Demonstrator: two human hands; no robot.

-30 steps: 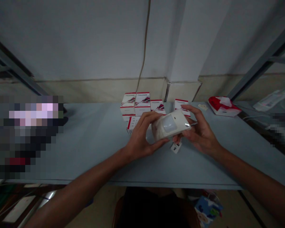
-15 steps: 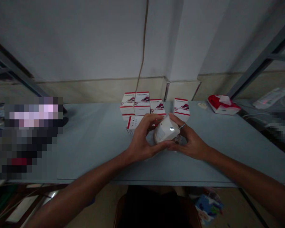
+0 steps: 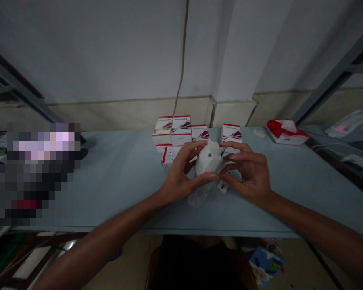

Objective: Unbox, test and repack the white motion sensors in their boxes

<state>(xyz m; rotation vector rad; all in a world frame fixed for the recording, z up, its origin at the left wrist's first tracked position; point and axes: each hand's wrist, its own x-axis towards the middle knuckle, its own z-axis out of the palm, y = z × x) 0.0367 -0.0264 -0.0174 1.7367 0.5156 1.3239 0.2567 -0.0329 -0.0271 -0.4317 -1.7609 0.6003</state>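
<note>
My left hand (image 3: pixel 181 171) is closed around a white plastic device (image 3: pixel 210 159), fingers behind it and thumb along its near side. A small round screw-like spot shows on the device's upper face. My right hand (image 3: pixel 251 171) is at the device's right side, fingers bent and fingertips against its edge, beside a thin dark part there. Below the device a crumpled clear plastic bag (image 3: pixel 198 197) lies on the table. A small white piece with a dark mark (image 3: pixel 222 186) shows under my right fingers.
Several white boxes with red edges (image 3: pixel 181 131) stand behind my hands, one of them apart on the right (image 3: pixel 232 131). A red and white tissue pack (image 3: pixel 286 131) sits at the back right. Cables and a power strip (image 3: pixel 349 121) lie at far right. A blurred patch covers the left.
The white device has been turned more upright between my hands. My right hand has loosened and raised its fingers, and the clear bag now shows below.
</note>
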